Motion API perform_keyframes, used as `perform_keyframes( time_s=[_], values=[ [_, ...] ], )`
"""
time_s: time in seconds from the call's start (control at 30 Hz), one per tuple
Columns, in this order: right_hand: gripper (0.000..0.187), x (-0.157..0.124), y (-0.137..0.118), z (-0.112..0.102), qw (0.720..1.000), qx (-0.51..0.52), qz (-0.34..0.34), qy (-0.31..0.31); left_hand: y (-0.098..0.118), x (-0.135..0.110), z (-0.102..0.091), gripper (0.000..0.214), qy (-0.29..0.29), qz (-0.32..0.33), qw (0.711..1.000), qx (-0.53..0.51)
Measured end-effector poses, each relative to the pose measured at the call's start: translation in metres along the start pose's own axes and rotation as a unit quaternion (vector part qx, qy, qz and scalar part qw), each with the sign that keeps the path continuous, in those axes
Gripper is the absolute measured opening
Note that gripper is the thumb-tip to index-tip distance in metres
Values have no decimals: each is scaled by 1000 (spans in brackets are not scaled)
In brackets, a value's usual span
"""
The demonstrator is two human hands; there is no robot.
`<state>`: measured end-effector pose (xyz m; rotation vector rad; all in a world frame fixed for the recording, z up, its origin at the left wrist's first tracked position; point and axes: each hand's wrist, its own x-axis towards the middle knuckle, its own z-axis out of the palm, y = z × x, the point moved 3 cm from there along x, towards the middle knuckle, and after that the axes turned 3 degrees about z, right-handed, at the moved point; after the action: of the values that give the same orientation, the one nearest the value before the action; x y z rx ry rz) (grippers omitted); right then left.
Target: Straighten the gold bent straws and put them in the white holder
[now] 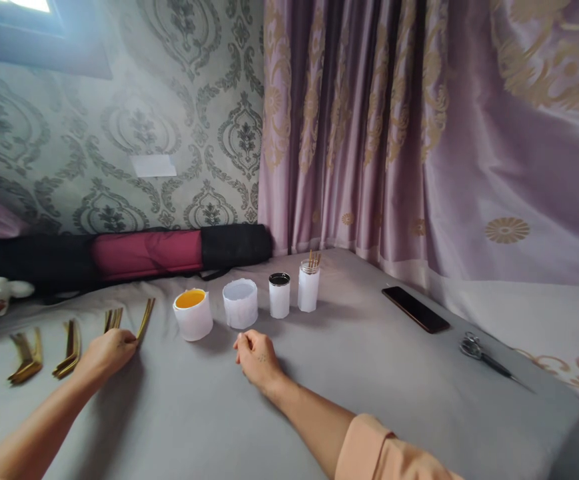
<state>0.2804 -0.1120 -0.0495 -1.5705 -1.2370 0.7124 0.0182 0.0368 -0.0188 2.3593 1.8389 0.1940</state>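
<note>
At the left, my left hand [109, 355] is closed, its fingertips pinching the lower end of thin gold strips [146, 319]. Partly behind that hand is another bunch of gold strips [112, 319]. Further left lie two bent bunches, the nearer gold bunch [70, 350] and the outer gold bunch [28, 359]. My right hand [259, 360] rests on the grey sheet with its fingers curled in; whatever they may hold is hidden. Just beyond it stands a white-wrapped tub [240, 307], with an orange-lined white tub [193, 320] to its left.
Right of the tubs stand a white can with a dark rim [280, 299] and a white-wrapped jar [308, 290] with thin sticks. A phone [416, 309] and a black-handled metal tool [489, 358] lie at the right. A black-and-red long bag [149, 253] runs along the wall.
</note>
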Motion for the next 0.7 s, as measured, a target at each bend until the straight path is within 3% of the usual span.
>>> perform_keyframes(
  time_s=[0.7],
  values=[
    [37,1,1,1,1000,-8,-11,6,-1,-2,-6,32,-16,-18,1000,-8]
  ],
)
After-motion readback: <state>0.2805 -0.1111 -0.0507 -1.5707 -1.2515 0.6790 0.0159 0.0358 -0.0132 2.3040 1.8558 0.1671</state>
